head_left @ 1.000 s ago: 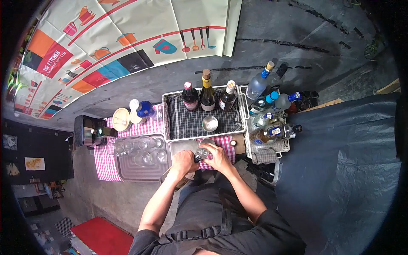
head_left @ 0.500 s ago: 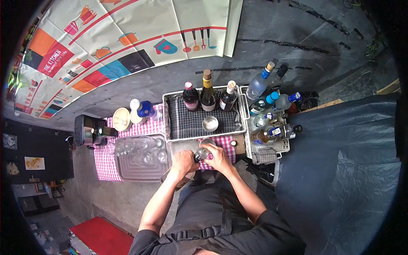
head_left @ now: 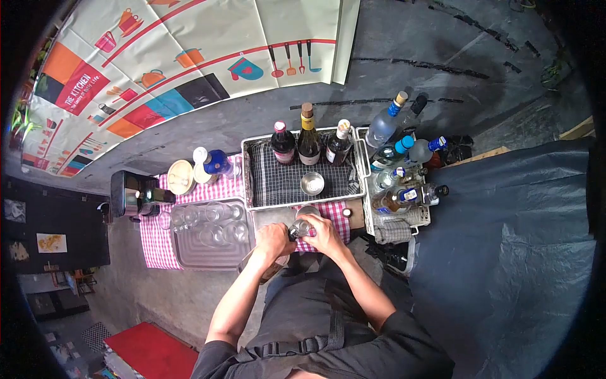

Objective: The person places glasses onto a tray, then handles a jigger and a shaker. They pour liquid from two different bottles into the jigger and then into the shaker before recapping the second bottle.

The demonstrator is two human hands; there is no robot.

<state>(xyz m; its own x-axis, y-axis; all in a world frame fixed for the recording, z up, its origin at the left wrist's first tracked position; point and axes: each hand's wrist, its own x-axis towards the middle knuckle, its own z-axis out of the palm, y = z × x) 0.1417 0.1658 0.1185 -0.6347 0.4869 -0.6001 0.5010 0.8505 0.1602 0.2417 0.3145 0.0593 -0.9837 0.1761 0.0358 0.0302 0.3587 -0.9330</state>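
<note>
My left hand (head_left: 273, 240) is closed around the neck of a bottle (head_left: 271, 271), whose brownish body shows partly under the forearm. The bottle's dark mouth end points right, toward a small clear glass (head_left: 299, 228). My right hand (head_left: 324, 237) grips this small glass with thumb and fingers. Just beyond it stands another glass (head_left: 308, 211), partly hidden by the fingers. A metal bowl (head_left: 312, 184) sits farther back on the dark checked cloth of a white basket (head_left: 251, 208). To the right of my right hand lies a small dark cap (head_left: 347, 213).
Three bottles stand in the basket's back. A second white basket (head_left: 421, 220) on the right holds several bottles. At the left, a clear tray (head_left: 208, 260) carries several glasses on a pink checked cloth (head_left: 151, 244), beside a black appliance (head_left: 128, 194) and a blue bottle (head_left: 218, 163).
The bottle's body under my left forearm has shifted slightly. Both hands stay in nearly the same place, with the same holds.
</note>
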